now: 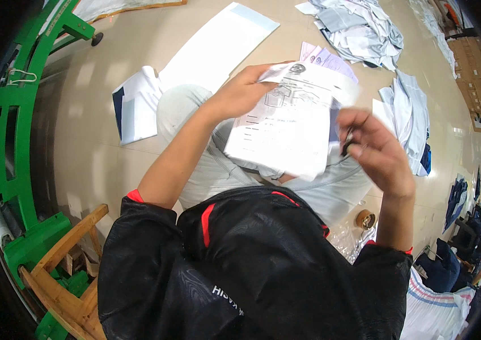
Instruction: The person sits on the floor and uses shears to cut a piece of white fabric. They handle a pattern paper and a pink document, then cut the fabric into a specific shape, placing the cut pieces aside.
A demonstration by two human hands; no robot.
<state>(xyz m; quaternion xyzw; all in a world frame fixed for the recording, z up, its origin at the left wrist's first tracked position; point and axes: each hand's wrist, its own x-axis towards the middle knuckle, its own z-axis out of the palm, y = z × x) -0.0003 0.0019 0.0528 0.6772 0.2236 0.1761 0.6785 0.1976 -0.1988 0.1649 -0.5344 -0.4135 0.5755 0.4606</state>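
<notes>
My left hand (245,89) grips the upper left edge of a stack of white printed sheets (288,133), with line drawings of a garment and rows of text. The sheets hang tilted above my crossed legs, and their upper right corner is blurred. To their right, my raised right hand (377,152) is closed on a small black-and-metal tool (347,145), too blurred and too covered by fingers to name. Purple printed papers (331,61) show behind the sheets' top edge.
White fabric panels (212,48) and a folded white-and-navy piece (138,107) lie on the tiled floor at left. Piles of pale cloth (359,31) are ahead, more cloth (410,113) at right. A green metal frame (16,147) and wooden chair (62,272) stand left; a tape roll (365,219) sits right.
</notes>
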